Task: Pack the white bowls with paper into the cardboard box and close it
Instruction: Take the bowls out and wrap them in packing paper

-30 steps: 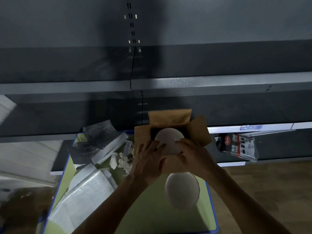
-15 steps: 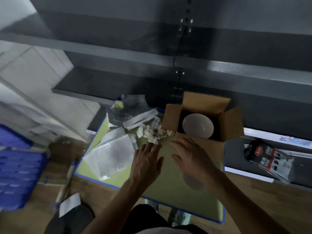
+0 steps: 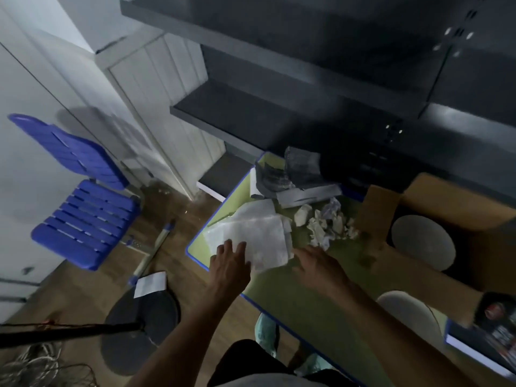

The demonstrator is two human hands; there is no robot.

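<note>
Both arms reach out over the green table (image 3: 293, 300). The left hand (image 3: 230, 263) lies flat, fingers straight and a little apart, tips on the near edge of the white paper sheets (image 3: 251, 233). The right hand (image 3: 315, 265) is blurred, its fingers loosely extended beside the sheets' corner; whether they touch, I cannot tell. A second ago both hands were at the cardboard box (image 3: 446, 199), now at three o'clock of them, one white bowl (image 3: 423, 241) inside and another bowl (image 3: 405, 311) at five o'clock.

Dim, bluish indoor light, heavy motion blur, wide-angle bending at the edges.
</note>
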